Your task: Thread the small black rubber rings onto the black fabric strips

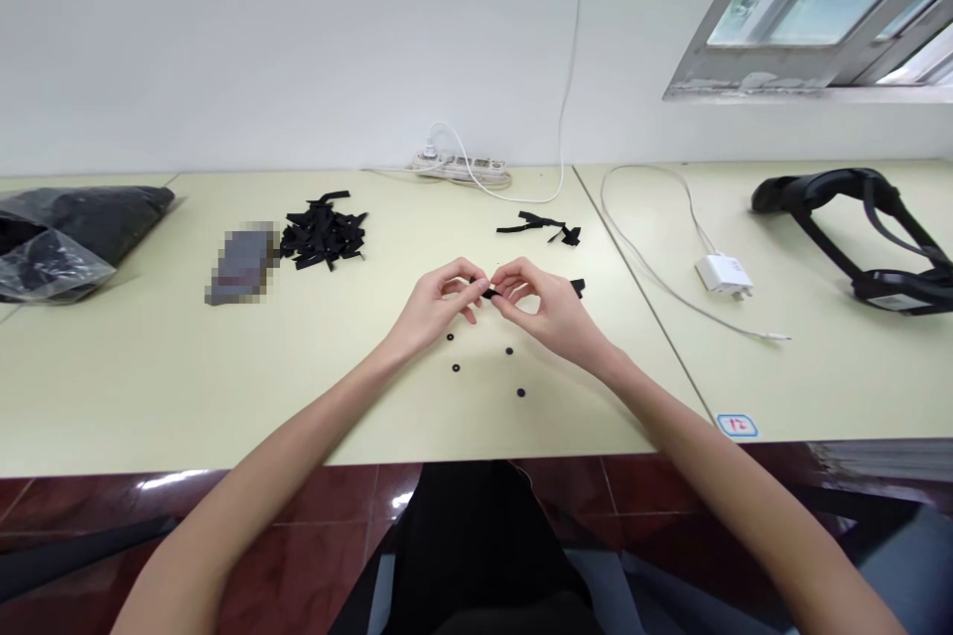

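Note:
Between my two hands is a short black fabric strip, mostly covered by my fingers. My left hand pinches its left end with thumb and forefinger. Its right end is pinched by my right hand. Below them on the table lie several small round black pieces, like snap buttons: a ring-like one, another with a pale centre, and two darker discs on the right. Another black strip pokes out behind my right hand.
A heap of black strips lies back left beside a blurred dark object. A few strips are behind my hands. A plastic bag sits far left; a power strip, white charger and black headset stand further off.

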Motion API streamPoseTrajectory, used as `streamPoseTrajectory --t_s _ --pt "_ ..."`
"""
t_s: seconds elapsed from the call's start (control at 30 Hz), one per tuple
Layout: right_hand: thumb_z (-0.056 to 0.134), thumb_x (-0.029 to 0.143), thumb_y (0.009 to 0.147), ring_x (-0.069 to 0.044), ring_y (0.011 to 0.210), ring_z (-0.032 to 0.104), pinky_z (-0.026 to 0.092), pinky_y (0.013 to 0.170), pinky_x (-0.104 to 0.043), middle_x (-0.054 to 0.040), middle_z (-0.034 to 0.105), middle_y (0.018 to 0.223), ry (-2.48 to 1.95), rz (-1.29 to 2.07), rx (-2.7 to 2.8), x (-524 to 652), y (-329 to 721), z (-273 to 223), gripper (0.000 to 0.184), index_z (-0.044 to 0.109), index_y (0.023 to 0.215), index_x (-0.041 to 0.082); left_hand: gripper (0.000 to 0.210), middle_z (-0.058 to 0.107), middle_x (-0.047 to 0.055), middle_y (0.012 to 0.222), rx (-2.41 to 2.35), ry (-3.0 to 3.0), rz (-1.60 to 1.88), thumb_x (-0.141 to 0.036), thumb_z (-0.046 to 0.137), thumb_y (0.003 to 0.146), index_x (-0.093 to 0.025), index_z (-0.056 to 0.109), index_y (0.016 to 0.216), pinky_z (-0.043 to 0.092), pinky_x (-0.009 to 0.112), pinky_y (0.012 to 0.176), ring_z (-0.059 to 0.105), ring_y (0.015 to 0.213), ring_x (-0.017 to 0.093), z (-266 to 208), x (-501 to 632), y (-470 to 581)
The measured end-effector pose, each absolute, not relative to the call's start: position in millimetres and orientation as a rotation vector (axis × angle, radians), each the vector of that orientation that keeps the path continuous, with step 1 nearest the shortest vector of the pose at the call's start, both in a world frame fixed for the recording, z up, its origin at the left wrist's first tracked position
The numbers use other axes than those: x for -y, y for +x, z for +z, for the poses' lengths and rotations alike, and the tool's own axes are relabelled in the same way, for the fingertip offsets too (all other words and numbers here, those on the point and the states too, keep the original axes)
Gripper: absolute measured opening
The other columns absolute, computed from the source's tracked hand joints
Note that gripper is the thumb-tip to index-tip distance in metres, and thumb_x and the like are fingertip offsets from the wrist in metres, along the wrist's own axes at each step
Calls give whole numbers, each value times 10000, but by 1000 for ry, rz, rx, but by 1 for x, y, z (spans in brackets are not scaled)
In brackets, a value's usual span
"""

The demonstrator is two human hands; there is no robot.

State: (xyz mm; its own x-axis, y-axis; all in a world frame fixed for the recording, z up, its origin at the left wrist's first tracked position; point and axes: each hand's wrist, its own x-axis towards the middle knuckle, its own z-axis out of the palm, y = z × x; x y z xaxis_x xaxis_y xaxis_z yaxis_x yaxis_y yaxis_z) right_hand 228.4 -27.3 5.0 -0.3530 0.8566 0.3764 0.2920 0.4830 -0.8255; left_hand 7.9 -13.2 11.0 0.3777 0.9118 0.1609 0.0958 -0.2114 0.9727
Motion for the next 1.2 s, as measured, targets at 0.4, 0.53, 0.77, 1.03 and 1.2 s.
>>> streamPoseTrajectory --t_s 0.4,0.53,0.77,1.03,1.2 --pt "795 459 991 -226 1002 785 669 989 -461 -46 799 1071 -943 1172 1710 21 232 3 225 746 1073 256 468 784 61 1071 -907 1527 1030 -645 889 897 -205 782 1014 656 343 852 772 802 172 6 5 3" --pt "785 467 997 -247 1068 771 660 947 -442 -60 802 1092 -985 1110 1715 21 233 6 230 766 1084 255 458 796 74 1141 -908 1502 1033 -637 890 903 -208 793 1031 663 353 873 786 822 172 9 6 3" --pt "758 455 1013 -249 1061 770 651 972 -459 -57 816 1107 -1008 1014 1726 21 234 8 205 774 1089 266 385 802 66 1090 -931 1523 1047 -536 954 866 -209 811 1011 653 353 880 795 872 190 12 10 3" --pt "781 544 1009 -239 990 772 659 982 -466 -52 814 1004 -974 1142 1589 17 237 8 310 766 1137 263 486 787 60 1012 -1010 1456 1179 -631 946 836 -192 800 985 697 362 816 747 747 155 10 2 0" --pt "698 680 1041 -223 916 785 663 978 -453 -57 822 948 -954 1582 1380 17 235 8 459 742 1193 249 412 785 57 985 -958 1577 1257 -574 922 888 -190 814 992 691 349 791 764 731 161 11 7 2"
